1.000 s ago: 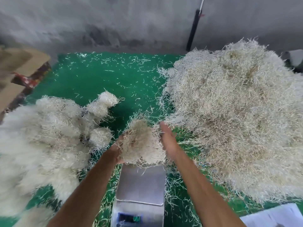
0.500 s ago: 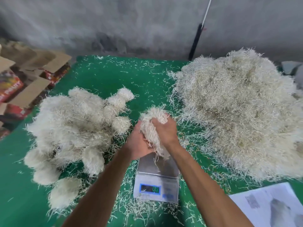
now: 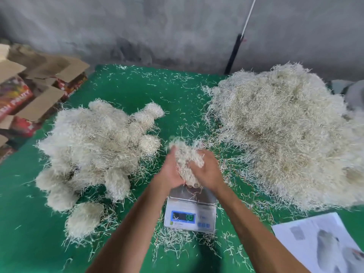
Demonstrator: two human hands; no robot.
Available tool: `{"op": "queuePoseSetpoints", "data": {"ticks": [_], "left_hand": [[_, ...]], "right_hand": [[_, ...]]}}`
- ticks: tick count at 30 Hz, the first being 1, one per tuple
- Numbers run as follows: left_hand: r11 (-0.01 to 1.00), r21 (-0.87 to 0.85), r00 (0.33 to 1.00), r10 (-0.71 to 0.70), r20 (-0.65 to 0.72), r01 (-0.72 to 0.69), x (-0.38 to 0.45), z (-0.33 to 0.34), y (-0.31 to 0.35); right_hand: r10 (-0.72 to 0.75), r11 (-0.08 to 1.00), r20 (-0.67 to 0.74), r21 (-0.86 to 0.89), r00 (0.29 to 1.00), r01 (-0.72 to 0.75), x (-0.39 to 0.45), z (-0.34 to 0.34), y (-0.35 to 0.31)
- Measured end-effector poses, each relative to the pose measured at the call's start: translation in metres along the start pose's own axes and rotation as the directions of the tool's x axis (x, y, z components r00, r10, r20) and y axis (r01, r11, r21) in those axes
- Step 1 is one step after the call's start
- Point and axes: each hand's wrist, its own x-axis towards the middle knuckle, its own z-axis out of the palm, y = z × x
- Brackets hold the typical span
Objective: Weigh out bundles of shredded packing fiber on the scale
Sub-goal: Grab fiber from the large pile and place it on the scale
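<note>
A green mat is spread across the work surface and is littered with stray pale strands. On its right side, a large loose heap of shredded fiber is piled, reaching close to the grey wall behind it. On the left side, a smaller mound of rolled bundles is gathered, with several rounded bundles lying at its near edge and one bundle set slightly apart, nearer the camera. Open cardboard boxes with red printed sides are stacked at the far left, off the mat. A printed sheet of paper is laid at the lower right corner. A dark pole with a white upper part is leaned against the wall.

The scale is placed between the two heaps, near the camera; its steel pan is seen bare except for a few strands, and its lit display is shown, though the digits cannot be read with certainty.

Just above the far edge of the pan, a wad of fiber is held between both hands. The left hand is curled around its left side, and the right hand is wrapped over its right side, the fingers of each being closed onto the wad
</note>
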Motion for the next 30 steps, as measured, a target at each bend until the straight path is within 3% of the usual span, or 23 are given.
{"op": "queuePoseSetpoints", "data": {"ticks": [4,6,8,10,13,16,17,23,27,30], "left_hand": [[0.972,0.202,0.972,0.158,-0.172,-0.123,0.007,0.006,-0.006],[0.962,0.2,0.952,0.226,-0.205,-0.186,0.009,0.004,-0.015],[0.965,0.186,0.948,0.224,-0.225,-0.184,0.012,0.001,-0.024],[0.933,0.322,0.946,0.238,-0.218,-0.16,0.009,-0.005,-0.03],[0.785,0.585,0.909,0.373,-0.184,-0.204,0.003,-0.022,-0.037],[0.684,0.704,0.902,0.404,-0.151,-0.188,-0.002,-0.04,-0.039],[0.659,0.729,0.902,0.408,-0.14,-0.185,-0.003,-0.045,-0.039],[0.635,0.677,0.833,0.551,-0.059,-0.372,-0.023,-0.06,-0.034],[0.616,0.666,0.834,0.552,0.016,-0.42,-0.029,-0.061,-0.035],[0.667,0.616,0.85,0.526,0.01,-0.42,-0.029,-0.063,-0.039]], "right_hand": [[-0.1,0.988,0.029,-0.116,0.995,0.103,-0.016,0.011,0.016],[-0.103,0.985,0.034,-0.133,0.994,0.107,-0.02,0.015,0.02],[-0.077,0.993,0.022,-0.084,0.997,0.078,-0.022,0.019,0.029],[-0.023,1.0,-0.05,-0.015,0.998,0.022,-0.023,0.023,0.038],[0.005,0.976,-0.147,-0.216,0.989,-0.037,-0.026,0.023,0.043],[-0.01,0.826,-0.051,-0.564,0.999,-0.021,-0.027,0.026,0.053],[0.014,0.81,-0.028,-0.585,1.0,-0.028,-0.029,0.025,0.054],[0.044,0.97,-0.244,-0.223,0.969,-0.1,-0.044,0.014,0.061],[0.071,0.979,-0.285,-0.165,0.956,-0.122,-0.046,0.003,0.058],[0.108,0.984,-0.289,-0.107,0.951,-0.145,-0.049,-0.002,0.054]]}}
